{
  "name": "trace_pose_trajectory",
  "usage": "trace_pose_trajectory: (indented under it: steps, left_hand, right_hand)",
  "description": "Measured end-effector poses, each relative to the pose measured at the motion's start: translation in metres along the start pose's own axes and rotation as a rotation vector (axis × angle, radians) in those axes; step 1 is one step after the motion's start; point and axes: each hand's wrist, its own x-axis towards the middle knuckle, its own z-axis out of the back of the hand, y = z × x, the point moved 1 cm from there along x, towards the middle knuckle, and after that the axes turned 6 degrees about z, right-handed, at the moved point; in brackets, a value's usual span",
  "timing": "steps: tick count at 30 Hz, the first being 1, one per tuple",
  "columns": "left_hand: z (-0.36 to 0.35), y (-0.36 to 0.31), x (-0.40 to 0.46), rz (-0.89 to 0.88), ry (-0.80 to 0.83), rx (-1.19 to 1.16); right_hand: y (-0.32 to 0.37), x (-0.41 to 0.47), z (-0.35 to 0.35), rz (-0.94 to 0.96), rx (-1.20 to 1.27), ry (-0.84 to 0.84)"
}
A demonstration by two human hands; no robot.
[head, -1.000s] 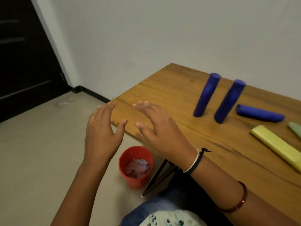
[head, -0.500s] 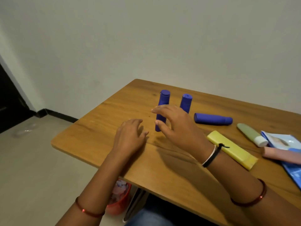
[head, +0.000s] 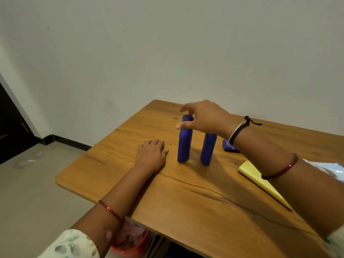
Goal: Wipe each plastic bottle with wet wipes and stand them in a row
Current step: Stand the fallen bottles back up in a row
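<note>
Low in the frame a red bin is sitting under the table edge. Mid-frame, the left hand is lying flat on the wood, fingers relaxed, holding nothing. Beyond it two blue bottles are standing side by side (a third is lying behind the wrist), and the right hand is pinching the nearer one's cap, probably straightening the row; next comes picking up an unwiped bottle.

The table was wood with a smooth, low-sheen finish and dark grain lines. Both standing blue bottles looked like matt plastic. The yellow bottle was smooth plastic too. The red bin looked like glossy plastic, the wall matt paint, the sleeve printed cloth.
</note>
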Motion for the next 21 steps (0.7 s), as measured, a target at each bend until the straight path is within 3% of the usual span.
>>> trace_pose_trajectory:
  steps: [8,14,21]
  left_hand:
    - [-0.01,-0.008,0.03,0.037,0.044,-0.04]
    - [-0.012,-0.007,0.033,0.023,0.012,-0.053]
    - [-0.014,-0.006,0.035,0.018,0.02,-0.076]
  right_hand:
    - [-0.01,0.014,-0.003,-0.009,-0.034,0.023]
    - [-0.034,0.059,0.021,-0.032,-0.001,-0.079]
    - [-0.064,0.117,0.003,-0.111,-0.056,-0.015]
